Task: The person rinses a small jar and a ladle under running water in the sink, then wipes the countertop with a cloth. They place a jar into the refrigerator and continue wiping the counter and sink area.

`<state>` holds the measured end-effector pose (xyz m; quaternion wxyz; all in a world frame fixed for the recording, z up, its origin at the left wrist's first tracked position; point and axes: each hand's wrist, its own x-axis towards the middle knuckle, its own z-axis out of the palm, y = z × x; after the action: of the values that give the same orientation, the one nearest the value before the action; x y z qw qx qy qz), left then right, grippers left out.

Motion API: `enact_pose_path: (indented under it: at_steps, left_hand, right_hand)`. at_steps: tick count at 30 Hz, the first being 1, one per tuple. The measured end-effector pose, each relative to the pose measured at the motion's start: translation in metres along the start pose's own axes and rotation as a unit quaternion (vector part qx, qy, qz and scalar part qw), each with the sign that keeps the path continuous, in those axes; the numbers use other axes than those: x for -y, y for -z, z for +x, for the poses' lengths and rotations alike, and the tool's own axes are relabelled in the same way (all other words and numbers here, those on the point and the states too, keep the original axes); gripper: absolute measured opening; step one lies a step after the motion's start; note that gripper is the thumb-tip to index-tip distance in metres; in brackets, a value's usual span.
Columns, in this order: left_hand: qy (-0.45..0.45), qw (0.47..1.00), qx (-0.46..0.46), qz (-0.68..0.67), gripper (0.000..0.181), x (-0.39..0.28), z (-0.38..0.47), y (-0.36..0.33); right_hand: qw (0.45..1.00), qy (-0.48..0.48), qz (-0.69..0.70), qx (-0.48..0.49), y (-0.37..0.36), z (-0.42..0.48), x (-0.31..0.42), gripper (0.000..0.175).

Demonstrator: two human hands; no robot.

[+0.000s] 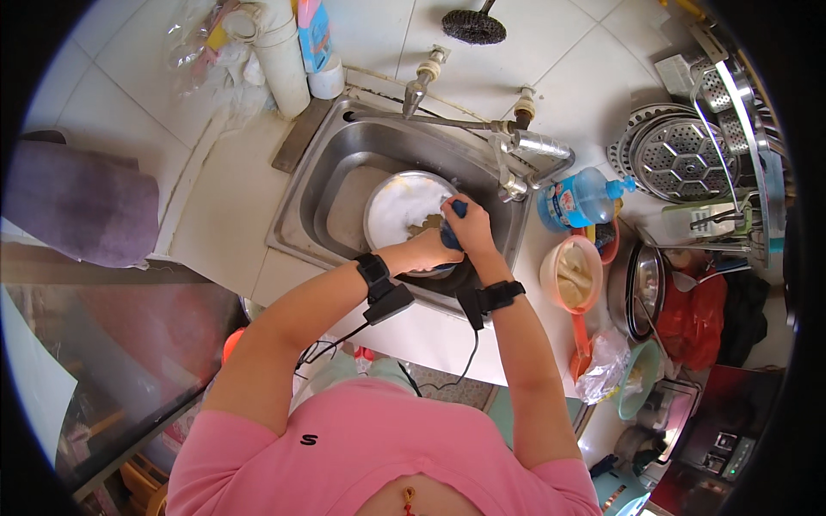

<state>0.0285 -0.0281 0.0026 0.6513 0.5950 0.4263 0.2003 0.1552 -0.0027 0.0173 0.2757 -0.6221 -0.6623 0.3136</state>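
Observation:
Over the right part of a stainless steel sink [308,197], my left hand [429,250] and my right hand [470,226] are together, both gripping a dark blue cloth [450,235]. The cloth is bunched between them, at the right rim of a round metal basin [373,216]. White suds [410,200] cover much of the water in the basin, with a murky patch near my hands. The lower rim of the basin is partly hidden by my left hand. Above the sink's right corner, the faucet [513,187] stands beside the basin, not touching my hands.
A blue dish soap pump bottle [577,200] lies right of the sink, near a pink-handled strainer or ladle cup [571,274]. Steamer trays [687,158] lean farther right. A white container [284,64] and a blue bottle [314,39] stand behind. A wire scrubber [474,27] hangs above.

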Motion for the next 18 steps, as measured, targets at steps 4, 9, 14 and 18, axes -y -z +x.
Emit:
enact_pose_path:
  at_steps: [4, 9, 14, 18]
  left_hand:
    - [-0.004, 0.995, -0.076, 0.059, 0.045, 0.007, -0.006, -0.012]
    - [0.089, 0.968, 0.019, -0.234, 0.042, -0.006, -0.018, -0.006]
    - [0.098, 0.818, 0.218, -0.523, 0.037, -0.015, -0.033, -0.003]
    - [0.111, 0.812, 0.256, -0.513, 0.038, -0.022, -0.042, -0.002]
  right_hand:
    - [0.981, -0.037, -0.183, -0.055, -0.008, -0.007, 0.001, 0.026]
    - [0.942, -0.089, 0.317, 0.061, 0.024, -0.023, 0.001, 0.060]
    - [0.836, -0.077, 0.541, 0.055, 0.024, -0.051, 0.015, 0.079]
    - [0.837, -0.077, 0.536, 0.078, 0.027, -0.044, 0.033, 0.062]
